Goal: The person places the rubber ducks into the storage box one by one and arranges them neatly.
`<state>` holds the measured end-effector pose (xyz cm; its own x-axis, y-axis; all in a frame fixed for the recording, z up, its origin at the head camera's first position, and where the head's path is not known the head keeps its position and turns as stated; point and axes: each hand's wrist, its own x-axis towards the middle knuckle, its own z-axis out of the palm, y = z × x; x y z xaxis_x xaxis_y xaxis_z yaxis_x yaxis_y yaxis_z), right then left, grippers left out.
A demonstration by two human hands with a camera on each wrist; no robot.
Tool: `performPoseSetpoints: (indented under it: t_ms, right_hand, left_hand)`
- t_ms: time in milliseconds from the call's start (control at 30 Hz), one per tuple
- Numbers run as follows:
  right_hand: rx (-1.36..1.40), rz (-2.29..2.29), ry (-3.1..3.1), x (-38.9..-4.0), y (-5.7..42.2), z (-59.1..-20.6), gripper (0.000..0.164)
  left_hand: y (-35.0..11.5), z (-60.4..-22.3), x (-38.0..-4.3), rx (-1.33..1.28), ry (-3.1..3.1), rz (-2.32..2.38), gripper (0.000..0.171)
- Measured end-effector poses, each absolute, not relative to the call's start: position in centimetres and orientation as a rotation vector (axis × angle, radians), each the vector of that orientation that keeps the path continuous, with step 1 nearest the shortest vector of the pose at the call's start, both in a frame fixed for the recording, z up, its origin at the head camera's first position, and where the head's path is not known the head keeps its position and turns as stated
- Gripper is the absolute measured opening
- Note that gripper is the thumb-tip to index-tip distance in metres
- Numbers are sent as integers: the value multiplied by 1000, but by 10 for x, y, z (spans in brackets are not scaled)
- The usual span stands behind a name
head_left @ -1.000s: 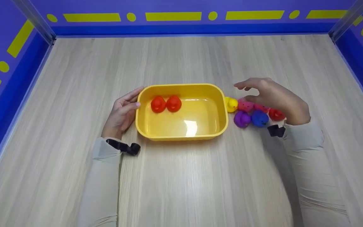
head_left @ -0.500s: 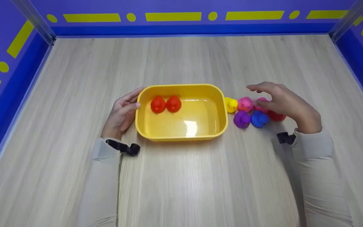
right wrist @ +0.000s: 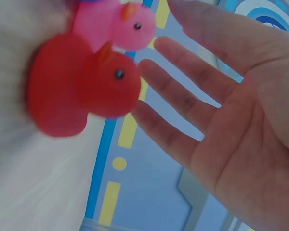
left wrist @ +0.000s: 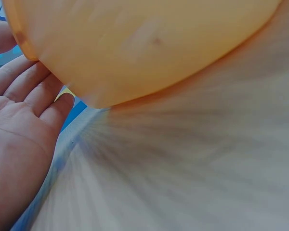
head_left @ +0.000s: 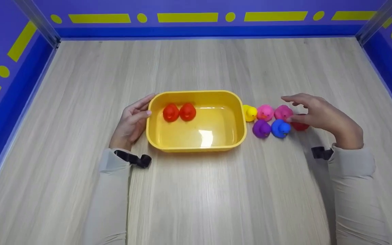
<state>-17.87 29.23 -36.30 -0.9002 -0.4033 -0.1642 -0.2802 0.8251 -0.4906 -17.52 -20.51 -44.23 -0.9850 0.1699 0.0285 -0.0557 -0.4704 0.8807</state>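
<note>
A yellow plastic bin (head_left: 196,149) stands mid-table with two red rubber ducks (head_left: 179,112) inside. My left hand (head_left: 133,119) holds its left end, thumb at the rim and fingers against the outer wall; the left wrist view shows the bin's side (left wrist: 149,53) close up. My right hand (head_left: 325,115) hovers over the right end of a duck cluster, fingers spread and holding nothing. Nearest it is a red duck (right wrist: 82,86), partly hidden by the hand in the head view. Beside that sit a pink duck (head_left: 283,112) and a blue duck (head_left: 280,128).
A yellow duck (head_left: 250,113) sits against the bin's right side. Another pink duck (head_left: 265,112) and a purple duck (head_left: 261,129) stand close by. Purple and blue walls (head_left: 196,30) border the wood-grain table (head_left: 199,194) at the back and sides.
My right hand has moved rightward and slightly nearer, from above the pink ducks to the red duck, uncovering the pink ones. The left hand and bin have stayed still.
</note>
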Motion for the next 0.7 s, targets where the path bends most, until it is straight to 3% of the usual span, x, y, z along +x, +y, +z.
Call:
performPoseSetpoints:
  t_ms: [500,700]
  right_hand:
    - [-300,-601,2632,-178,311,-368,70]
    - [-283,-579,2610,-179,316,-368,66]
  left_hand:
    - [-205,-443,-175,208,1507,2592,56]
    - [-205,-443,-176,226,1500,2599,56]
